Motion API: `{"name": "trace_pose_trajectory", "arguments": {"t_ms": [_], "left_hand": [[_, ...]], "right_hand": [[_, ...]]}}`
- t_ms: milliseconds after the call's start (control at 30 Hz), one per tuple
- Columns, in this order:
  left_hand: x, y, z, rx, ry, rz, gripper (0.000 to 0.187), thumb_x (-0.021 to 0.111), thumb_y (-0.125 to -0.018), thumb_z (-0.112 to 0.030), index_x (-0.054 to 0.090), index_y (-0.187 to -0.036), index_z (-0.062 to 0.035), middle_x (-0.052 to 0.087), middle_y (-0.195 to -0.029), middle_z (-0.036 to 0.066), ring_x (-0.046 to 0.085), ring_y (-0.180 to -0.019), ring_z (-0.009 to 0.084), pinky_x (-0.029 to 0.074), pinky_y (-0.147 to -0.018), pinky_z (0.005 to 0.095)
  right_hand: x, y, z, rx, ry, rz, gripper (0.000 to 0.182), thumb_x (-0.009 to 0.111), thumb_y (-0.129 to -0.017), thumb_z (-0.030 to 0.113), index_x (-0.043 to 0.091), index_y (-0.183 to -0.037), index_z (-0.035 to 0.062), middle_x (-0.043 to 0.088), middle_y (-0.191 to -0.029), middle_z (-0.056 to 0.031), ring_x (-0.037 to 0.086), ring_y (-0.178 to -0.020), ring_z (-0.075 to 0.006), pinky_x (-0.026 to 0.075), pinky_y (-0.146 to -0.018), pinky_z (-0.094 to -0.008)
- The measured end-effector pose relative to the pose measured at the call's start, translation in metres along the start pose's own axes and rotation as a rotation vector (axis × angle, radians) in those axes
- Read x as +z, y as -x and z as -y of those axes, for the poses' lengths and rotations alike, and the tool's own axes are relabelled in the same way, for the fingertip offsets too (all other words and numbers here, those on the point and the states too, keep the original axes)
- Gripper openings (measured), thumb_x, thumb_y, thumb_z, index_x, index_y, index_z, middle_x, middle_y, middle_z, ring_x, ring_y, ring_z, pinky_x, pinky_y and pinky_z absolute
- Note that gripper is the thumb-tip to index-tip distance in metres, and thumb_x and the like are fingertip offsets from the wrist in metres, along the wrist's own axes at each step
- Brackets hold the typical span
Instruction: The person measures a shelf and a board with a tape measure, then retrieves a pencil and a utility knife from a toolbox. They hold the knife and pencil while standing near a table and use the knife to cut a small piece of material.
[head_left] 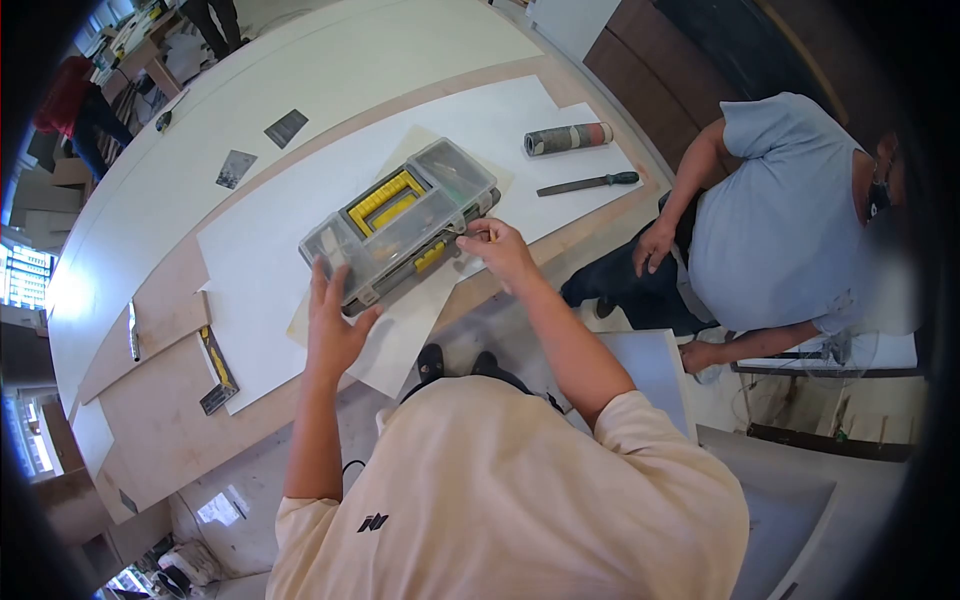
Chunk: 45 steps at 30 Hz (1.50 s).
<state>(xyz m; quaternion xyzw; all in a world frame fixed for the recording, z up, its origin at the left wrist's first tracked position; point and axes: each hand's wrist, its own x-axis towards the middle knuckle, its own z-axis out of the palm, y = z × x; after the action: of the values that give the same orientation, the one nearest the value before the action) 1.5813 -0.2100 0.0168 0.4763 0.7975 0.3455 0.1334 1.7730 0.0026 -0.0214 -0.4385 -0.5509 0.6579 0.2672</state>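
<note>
A toolbox [398,232] with a clear lid and a yellow handle lies at a slant on white sheets on the table. Its lid is down, and a yellow latch shows on the near side. My left hand [338,322] has its fingers apart, with the fingertips at the box's left near corner. At the right near edge, my right hand [502,254] has its fingers curled in and pinched against the box by the latch. The contents are blurred behind the plastic.
Right of the box lie a patterned roll [568,139] and a file [588,184] with a dark handle. A try square [217,372], a wooden board [145,350] and a knife [134,330] are on the left. A co-worker [775,220] stands close on the right.
</note>
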Motion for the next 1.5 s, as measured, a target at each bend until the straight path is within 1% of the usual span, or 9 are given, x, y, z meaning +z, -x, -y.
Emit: {"name": "trace_pose_trajectory", "arguments": {"t_ms": [267, 467, 733, 933, 1067, 1167, 1267, 1367, 1500], "left_hand": [[0.010, -0.004, -0.017, -0.017, 0.166, -0.115, 0.045, 0.066, -0.086, -0.025, 0.054, -0.125, -0.0058, 0.039, -0.143, 0.019, 0.035, -0.132, 0.0424, 0.034, -0.105, 0.0455], [0.015, -0.007, -0.007, -0.068, 0.101, -0.101, 0.038, 0.059, -0.091, -0.028, 0.057, -0.120, -0.0033, 0.043, -0.141, 0.017, 0.040, -0.127, 0.0438, 0.035, -0.105, 0.0448], [0.040, -0.014, 0.009, -0.118, -0.064, -0.378, 0.071, 0.068, -0.084, -0.033, 0.034, -0.135, 0.0045, 0.042, -0.134, 0.033, 0.041, -0.126, 0.0445, 0.035, -0.104, 0.0451], [0.051, -0.013, 0.014, -0.402, 0.256, -0.231, 0.093, 0.071, -0.082, -0.038, 0.016, -0.141, 0.0084, 0.043, -0.132, 0.032, 0.046, -0.123, 0.0407, 0.037, -0.102, 0.0397], [0.034, -0.017, 0.009, -0.472, 0.196, -0.153, 0.092, 0.072, -0.080, -0.037, 0.019, -0.142, 0.0055, 0.044, -0.132, 0.032, 0.045, -0.124, 0.0410, 0.037, -0.103, 0.0401], [0.028, -0.023, 0.014, -0.039, -0.416, -0.291, 0.078, 0.072, -0.080, -0.031, 0.034, -0.138, 0.0033, 0.047, -0.132, 0.028, 0.047, -0.121, 0.0415, 0.037, -0.102, 0.0427], [0.018, -0.069, -0.014, 0.143, -0.201, -0.020, 0.061, 0.069, -0.081, -0.032, 0.049, -0.128, 0.0021, 0.051, -0.129, 0.024, 0.049, -0.118, 0.0406, 0.038, -0.099, 0.0457], [0.041, -0.106, -0.038, 0.330, -0.488, -0.002, 0.054, 0.065, -0.084, -0.037, 0.055, -0.121, 0.0014, 0.055, -0.123, 0.022, 0.051, -0.114, 0.0392, 0.040, -0.096, 0.0469], [0.074, -0.120, -0.019, 0.337, -0.501, 0.082, 0.057, 0.061, -0.085, -0.043, 0.055, -0.126, -0.0036, 0.059, -0.115, 0.024, 0.053, -0.110, 0.0392, 0.041, -0.095, 0.0478]], "right_hand": [[0.024, -0.002, 0.021, 0.012, -0.496, 0.070, 0.022, 0.070, -0.081, 0.007, 0.057, -0.099, 0.0045, 0.057, -0.079, -0.0003, 0.046, -0.059, -0.0048, 0.035, -0.050, -0.0191], [0.005, 0.005, 0.009, 0.086, -0.234, 0.053, 0.021, 0.067, -0.086, 0.014, 0.057, -0.099, 0.0011, 0.064, -0.080, -0.0043, 0.050, -0.057, -0.0082, 0.040, -0.052, -0.0228], [-0.031, -0.037, -0.009, -0.129, 0.149, -0.449, 0.057, 0.071, -0.079, 0.049, 0.060, -0.094, -0.0048, 0.064, -0.079, -0.0094, 0.059, -0.067, -0.0157, 0.048, -0.066, -0.0266], [-0.036, -0.049, 0.017, 0.077, 0.208, -0.123, 0.059, 0.066, -0.080, 0.051, 0.065, -0.092, -0.0072, 0.067, -0.089, -0.0202, 0.064, -0.084, -0.0288, 0.049, -0.074, -0.0377], [-0.025, -0.059, -0.004, -0.109, 0.437, -0.413, 0.060, 0.067, -0.080, 0.049, 0.061, -0.104, -0.0058, 0.065, -0.092, -0.0211, 0.063, -0.090, -0.0288, 0.049, -0.081, -0.0370], [-0.019, -0.025, -0.026, -0.094, 0.216, -0.510, 0.057, 0.064, -0.084, 0.046, 0.059, -0.108, -0.0052, 0.064, -0.097, -0.0210, 0.062, -0.093, -0.0280, 0.048, -0.083, -0.0357], [-0.023, 0.043, -0.066, -0.054, 0.198, -0.317, 0.045, 0.061, -0.089, 0.039, 0.060, -0.105, -0.0032, 0.065, -0.099, -0.0203, 0.062, -0.096, -0.0285, 0.047, -0.084, -0.0351], [-0.036, 0.106, -0.139, 0.034, 0.127, -0.237, 0.036, 0.062, -0.088, 0.035, 0.063, -0.096, -0.0004, 0.067, -0.089, -0.0146, 0.064, -0.085, -0.0258, 0.048, -0.077, -0.0351], [-0.091, 0.199, -0.192, 0.253, 0.258, -0.568, 0.035, 0.063, -0.087, 0.034, 0.064, -0.094, 0.0002, 0.067, -0.086, -0.0150, 0.064, -0.081, -0.0267, 0.048, -0.074, -0.0360]]}}
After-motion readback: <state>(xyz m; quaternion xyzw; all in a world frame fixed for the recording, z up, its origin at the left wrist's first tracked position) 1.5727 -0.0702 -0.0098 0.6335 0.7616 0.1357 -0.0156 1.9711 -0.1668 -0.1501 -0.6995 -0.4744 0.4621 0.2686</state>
